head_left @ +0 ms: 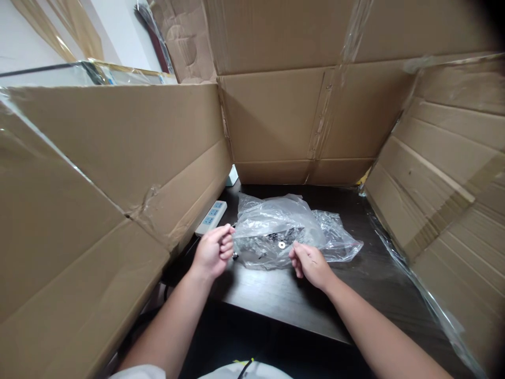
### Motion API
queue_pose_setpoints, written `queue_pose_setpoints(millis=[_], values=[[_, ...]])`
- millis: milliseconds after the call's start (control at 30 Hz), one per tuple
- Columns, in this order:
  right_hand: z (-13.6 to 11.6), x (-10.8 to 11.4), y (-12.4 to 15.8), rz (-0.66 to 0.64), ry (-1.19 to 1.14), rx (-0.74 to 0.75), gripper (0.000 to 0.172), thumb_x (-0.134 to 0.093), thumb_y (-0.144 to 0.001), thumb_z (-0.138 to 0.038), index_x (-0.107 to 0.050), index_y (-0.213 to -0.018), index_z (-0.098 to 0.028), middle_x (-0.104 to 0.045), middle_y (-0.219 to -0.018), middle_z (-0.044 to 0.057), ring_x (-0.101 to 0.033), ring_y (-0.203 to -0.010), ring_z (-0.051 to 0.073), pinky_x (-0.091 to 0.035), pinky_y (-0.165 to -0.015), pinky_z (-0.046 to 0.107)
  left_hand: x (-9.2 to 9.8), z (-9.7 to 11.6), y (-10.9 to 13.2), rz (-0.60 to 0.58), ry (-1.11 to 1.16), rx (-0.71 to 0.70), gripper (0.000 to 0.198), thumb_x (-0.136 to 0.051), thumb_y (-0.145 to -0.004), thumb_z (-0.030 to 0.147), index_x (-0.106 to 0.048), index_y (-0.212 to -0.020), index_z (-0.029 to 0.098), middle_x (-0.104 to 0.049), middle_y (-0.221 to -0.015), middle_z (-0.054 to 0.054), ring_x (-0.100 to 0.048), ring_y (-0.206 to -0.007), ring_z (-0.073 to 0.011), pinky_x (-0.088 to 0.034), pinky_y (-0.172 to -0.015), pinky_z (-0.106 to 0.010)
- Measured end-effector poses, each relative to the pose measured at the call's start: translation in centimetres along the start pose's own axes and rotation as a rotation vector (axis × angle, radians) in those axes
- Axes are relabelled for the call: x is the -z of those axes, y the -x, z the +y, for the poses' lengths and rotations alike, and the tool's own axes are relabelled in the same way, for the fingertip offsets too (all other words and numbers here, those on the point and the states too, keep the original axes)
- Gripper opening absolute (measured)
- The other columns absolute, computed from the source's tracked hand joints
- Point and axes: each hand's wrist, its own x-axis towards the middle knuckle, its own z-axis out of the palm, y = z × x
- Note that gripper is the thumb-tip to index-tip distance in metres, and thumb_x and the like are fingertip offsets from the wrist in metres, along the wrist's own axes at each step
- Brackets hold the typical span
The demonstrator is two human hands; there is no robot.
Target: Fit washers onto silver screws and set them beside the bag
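Note:
Clear plastic bags (272, 216) lie crumpled on the dark table, with small dark metal parts partly visible inside. A pale round washer (281, 245) shows at the bag's opening, between my hands. My left hand (214, 250) is closed in a pinch at the bag's left side; a small thin piece seems to stick out at its fingertips, too small to name. Just below its fingers sits a small shiny metal part (235, 256). My right hand (310, 263) is pinched closed at the bag's right front edge, and what lies between its fingertips cannot be made out.
A white power strip (212, 217) lies left of the bags, and a small white box (232, 176) stands behind it. Cardboard walls rise at the left (130, 147), back (276, 116) and right (445, 173). The dark table's (272, 297) front edge runs below my hands.

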Motion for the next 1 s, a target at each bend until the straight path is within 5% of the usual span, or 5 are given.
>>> queue_pose_setpoints(millis=[233, 367, 500, 633, 1000], values=[[0.0, 0.4, 0.5, 0.025, 0.045, 0.16, 0.046, -0.037, -0.092, -0.056, -0.054, -0.071, -0.018, -0.05, -0.056, -0.001, -0.047, -0.039, 0.011, -0.036, -0.04, 0.025, -5.2, -5.9, 2.0, -0.287, 0.326, 0.686, 0.02, -0.058, -0.082, 0.028, -0.059, -0.076, 0.009, -0.045, -0.056, 0.002, -0.043, -0.041, -0.0038, -0.028, -0.033, -0.011], [-0.7, 0.8, 1.2, 0.023, 0.269, 0.53, 0.026, -0.05, -0.09, -0.038, -0.058, -0.074, -0.019, -0.055, -0.065, 0.003, -0.053, -0.056, 0.016, -0.045, -0.057, 0.031, -6.9, -7.4, 1.3, -0.235, 0.376, 0.626, 0.022, -0.054, -0.085, 0.026, -0.061, -0.08, 0.006, -0.058, -0.066, -0.007, -0.058, -0.057, -0.0118, -0.052, -0.056, -0.023], [-1.4, 0.5, 1.3, -0.061, 0.485, 0.747, 0.009, -0.059, -0.084, -0.026, -0.065, -0.089, -0.021, -0.063, -0.086, 0.008, -0.055, -0.073, 0.02, -0.047, -0.068, 0.035, -7.9, -7.1, 0.3, -0.288, 0.442, 0.564, 0.022, -0.053, -0.086, 0.027, -0.058, -0.072, 0.01, -0.06, -0.067, -0.006, -0.06, -0.06, -0.0149, -0.05, -0.057, -0.026], [-1.4, 0.4, 0.7, -0.09, 0.651, 0.747, 0.013, -0.061, -0.083, -0.022, -0.066, -0.095, -0.021, -0.065, -0.097, 0.008, -0.054, -0.078, 0.02, -0.045, -0.073, 0.037, -8.1, -6.4, -0.5, -0.348, 0.443, 0.551, 0.023, -0.051, -0.087, 0.029, -0.062, -0.082, 0.009, -0.06, -0.07, -0.006, -0.058, -0.059, -0.0152, -0.042, -0.046, -0.024], [-1.0, 1.0, 0.2, -0.109, 0.877, 0.753, 0.02, -0.045, -0.091, -0.016, -0.064, -0.098, -0.017, -0.063, -0.1, 0.011, -0.057, -0.089, 0.021, -0.044, -0.082, 0.039, -7.4, -7.4, -1.3, -0.395, 0.493, 0.611, 0.017, -0.053, -0.088, 0.023, -0.063, -0.084, 0.01, -0.063, -0.079, -0.007, -0.061, -0.07, -0.0135, -0.052, -0.075, -0.028]])
